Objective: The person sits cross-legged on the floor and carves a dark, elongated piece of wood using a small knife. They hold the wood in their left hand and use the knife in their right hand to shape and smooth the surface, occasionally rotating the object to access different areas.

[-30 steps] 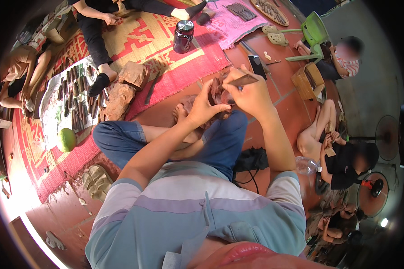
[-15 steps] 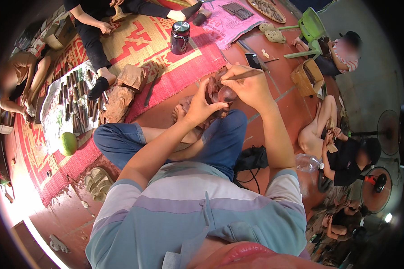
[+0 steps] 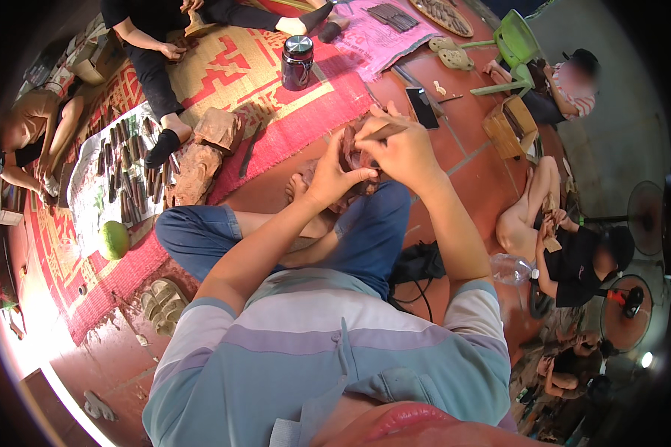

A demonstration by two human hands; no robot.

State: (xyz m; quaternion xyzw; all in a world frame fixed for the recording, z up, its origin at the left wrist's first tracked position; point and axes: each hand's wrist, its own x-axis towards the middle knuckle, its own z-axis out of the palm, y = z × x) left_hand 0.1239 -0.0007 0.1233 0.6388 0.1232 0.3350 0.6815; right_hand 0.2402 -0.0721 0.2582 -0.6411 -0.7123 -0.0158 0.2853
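Note:
My left hand (image 3: 329, 176) is closed around a reddish-brown wood carving (image 3: 364, 161), steadying it above my crossed legs. Its rounded, hollowed shapes show between the fingers, but much of it is covered by my hands. My right hand (image 3: 408, 152) pinches a small brown pointed piece (image 3: 385, 132) over the carving's upper side. Whether that piece is a tool or a folded sheet I cannot make out. A bare foot (image 3: 297, 188) lies just left of the carving.
A black phone (image 3: 423, 108) lies on the tiles beyond my right hand. Wood blocks (image 3: 195, 173), a chisel-like bar (image 3: 250, 153) and several carving tools (image 3: 130, 167) lie to the left, near a green round fruit (image 3: 114, 240). A dark flask (image 3: 297, 63) stands on the mat. Other people sit around.
My right hand has shifted slightly left and inward, its wrist turned, the brown piece moving with it. More of the phone shows now. My left hand stays around the carving.

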